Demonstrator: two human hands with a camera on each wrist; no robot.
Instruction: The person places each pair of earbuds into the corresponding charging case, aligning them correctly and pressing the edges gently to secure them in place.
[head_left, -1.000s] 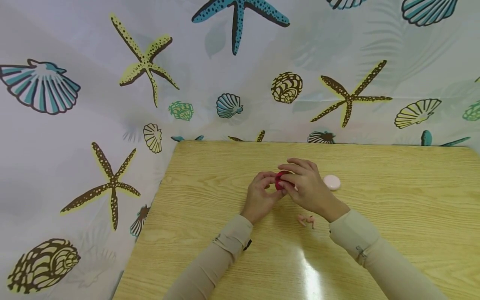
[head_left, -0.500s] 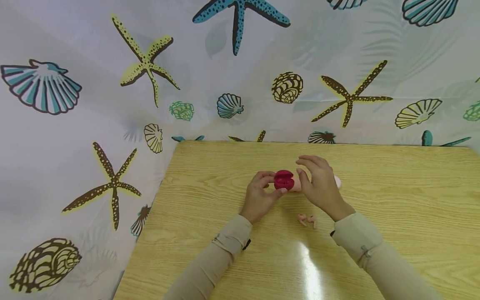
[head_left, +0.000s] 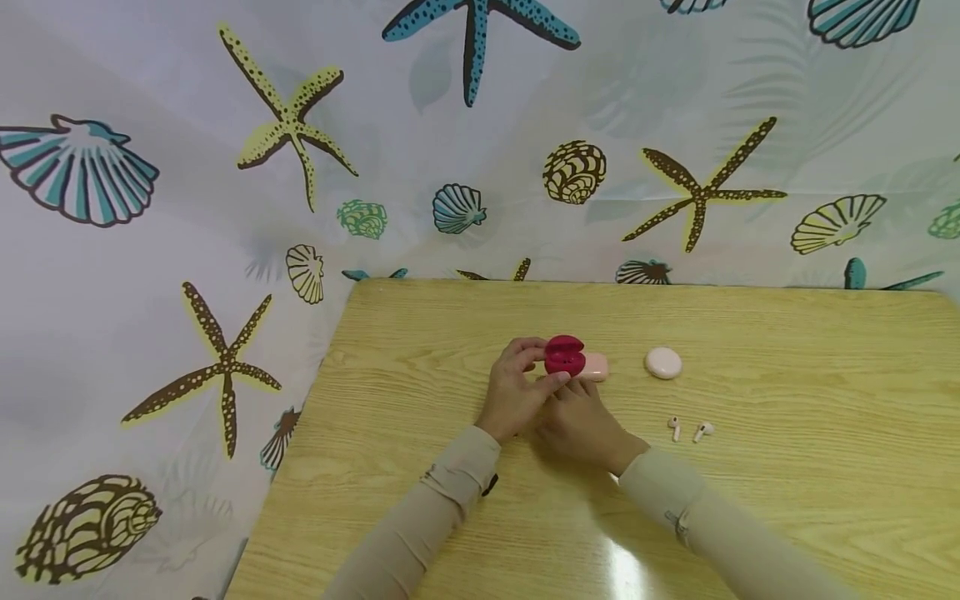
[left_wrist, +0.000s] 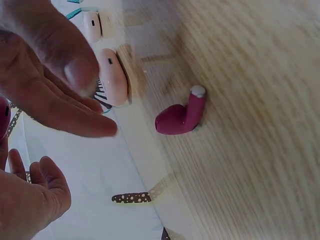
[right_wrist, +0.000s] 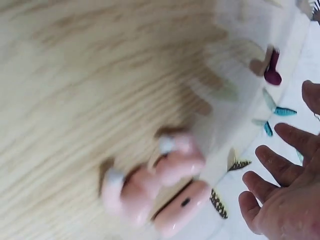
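Observation:
My left hand [head_left: 517, 390] grips a red earbud charging case [head_left: 564, 363], its lid raised, between thumb and fingers. In the left wrist view that case is cut off at the left edge. My right hand [head_left: 581, 423] crosses below the left hand. In the left wrist view its thumb and fingers [left_wrist: 85, 117] are extended and apart, with nothing between them. A red earbud [left_wrist: 182, 117] lies on the table near those fingertips; it also shows in the right wrist view [right_wrist: 273, 74]. Two pink earbuds [right_wrist: 177, 162] lie on the table beside the right hand.
A pink charging case [head_left: 596, 367] stands just right of the red one. Farther right are a round whitish case [head_left: 663, 363] and two whitish earbuds [head_left: 688, 430]. A wooden table [head_left: 810, 450] carries everything, with a shell-patterned cloth [head_left: 510, 150] behind it.
My right hand has left the red case, swung right, then come down and left below my left hand. The case's raised lid and the whitish earbuds have come into sight. My left hand has hardly moved.

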